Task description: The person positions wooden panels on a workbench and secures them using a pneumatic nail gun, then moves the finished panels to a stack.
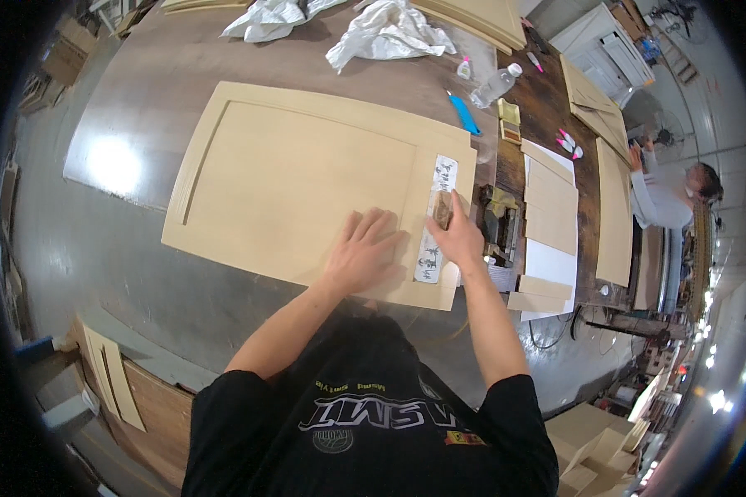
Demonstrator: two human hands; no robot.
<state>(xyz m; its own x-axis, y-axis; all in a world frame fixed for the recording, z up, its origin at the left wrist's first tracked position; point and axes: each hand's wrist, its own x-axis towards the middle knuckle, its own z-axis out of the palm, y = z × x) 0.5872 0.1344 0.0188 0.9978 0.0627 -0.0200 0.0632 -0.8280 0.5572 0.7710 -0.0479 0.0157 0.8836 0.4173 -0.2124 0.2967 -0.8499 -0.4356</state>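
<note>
- The cabinet door panel [298,186], pale and unfinished with a recessed centre field and a raised frame, lies flat on the dark workbench [141,240] directly ahead of the person, its long axis running left to right across the view.
- The work sits at the panel's right-hand frame member, where a strip of white sandpaper backing with dark markings [436,219] lies along the frame, its long axis running away from the person, across the panel's length.
- The right hand [456,236] is the nearer one to that strip: it rests on it and its fingers are closed around a small brown block [443,211], apparently a sanding block, pressed down onto the strip.
- The right forearm comes up from the lower edge nearly in line with the strip, the wrist straight, so the block can travel along the strip's length.
- The left hand [363,253] lies flat and empty on the recessed field just beside the strip, fingers spread and pointing away from the body, holding nothing and seemingly bracing the panel.
- The two hands are close together but not touching; the left forearm angles in from the lower left.
- Further right on the bench lie smaller pale panels [551,207]; a blue utility knife [464,114] and a clear plastic bottle [496,84] sit beyond the panel's far right corner.
</note>
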